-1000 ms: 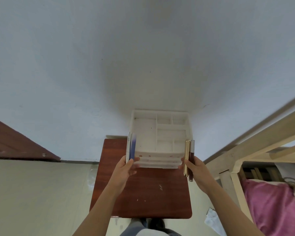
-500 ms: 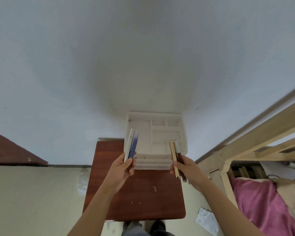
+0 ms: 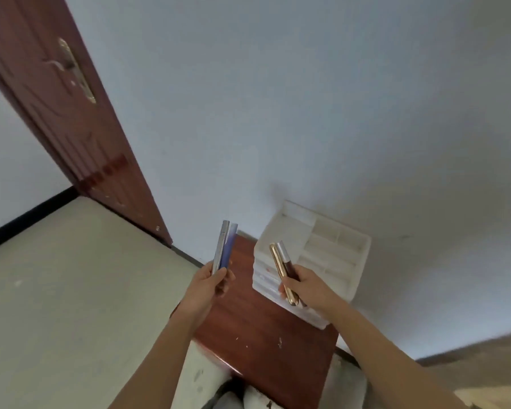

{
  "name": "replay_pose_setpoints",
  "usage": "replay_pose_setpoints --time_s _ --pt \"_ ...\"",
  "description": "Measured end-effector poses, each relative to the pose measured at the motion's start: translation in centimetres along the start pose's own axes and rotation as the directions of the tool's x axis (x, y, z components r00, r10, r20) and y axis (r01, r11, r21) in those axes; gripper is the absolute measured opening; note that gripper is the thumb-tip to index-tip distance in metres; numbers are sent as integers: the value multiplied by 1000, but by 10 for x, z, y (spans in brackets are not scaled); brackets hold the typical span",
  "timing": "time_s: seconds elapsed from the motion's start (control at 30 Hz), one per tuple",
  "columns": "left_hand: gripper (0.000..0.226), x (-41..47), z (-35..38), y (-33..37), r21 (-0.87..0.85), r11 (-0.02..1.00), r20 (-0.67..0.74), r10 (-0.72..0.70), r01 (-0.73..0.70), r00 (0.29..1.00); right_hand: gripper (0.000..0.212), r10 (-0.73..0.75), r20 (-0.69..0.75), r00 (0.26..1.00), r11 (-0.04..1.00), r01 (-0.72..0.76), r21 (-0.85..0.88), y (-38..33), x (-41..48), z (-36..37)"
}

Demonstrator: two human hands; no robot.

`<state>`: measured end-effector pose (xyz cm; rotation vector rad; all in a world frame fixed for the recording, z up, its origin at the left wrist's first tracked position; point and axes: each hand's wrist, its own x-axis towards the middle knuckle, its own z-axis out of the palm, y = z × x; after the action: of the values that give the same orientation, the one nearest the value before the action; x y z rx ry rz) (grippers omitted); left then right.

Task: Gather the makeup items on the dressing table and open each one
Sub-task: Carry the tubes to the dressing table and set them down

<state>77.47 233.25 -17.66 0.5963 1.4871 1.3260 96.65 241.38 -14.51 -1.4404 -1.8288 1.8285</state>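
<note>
White plastic organiser [image 3: 337,249], open compartments on top & drawer fronts facing the person, sits right of centre in frame at the far end of the table [image 3: 263,335], back against the wall [image 3: 278,113]. R hand [image 3: 310,286] is in front of its lower-left corner and hides part of the drawers. That hand is clenched round 2 slim sticks side by side: gold tube [image 3: 281,270] & dark tube [image 3: 288,259] w/ silver cap, both tilted up-left. L hand [image 3: 210,286], just left of the table edge at centre frame, pinches 2 more sticks upright btwn thumb & fingers: silver tube [image 3: 220,249] & blue tube [image 3: 228,249], touching each other. All 4 are held in the air, caps on. The hands are apart and do not touch each other.

Table top is red-brown wood, glossy, w/ a few pale specks, running to bottom centre. Pale floor [image 3: 71,290] fills lower left, black skirting along its far edge. Dark red door [image 3: 59,128] w/ metal handle [image 3: 68,66] slants across upper left. Wall is plain grey-white. Frame is tilted & a bit blurred.
</note>
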Motion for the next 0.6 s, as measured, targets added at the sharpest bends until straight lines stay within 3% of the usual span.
replay_pose_setpoints --time_s 0.2,0.43,0.6 --pt "19 -89 -14 -37 -126 990 -415 4 -62 910 29 -21 217 976 968 74 -241 7 -21 10" --pt "18 -198 -40 -73 -167 981 -650 -33 -100 759 28 -23 434 900 897 211 -388 6 -49 68" --pt "16 -273 -67 -86 -194 968 -777 -52 -160 628 16 -26 613 789 863 327 -384 -10 -76 144"
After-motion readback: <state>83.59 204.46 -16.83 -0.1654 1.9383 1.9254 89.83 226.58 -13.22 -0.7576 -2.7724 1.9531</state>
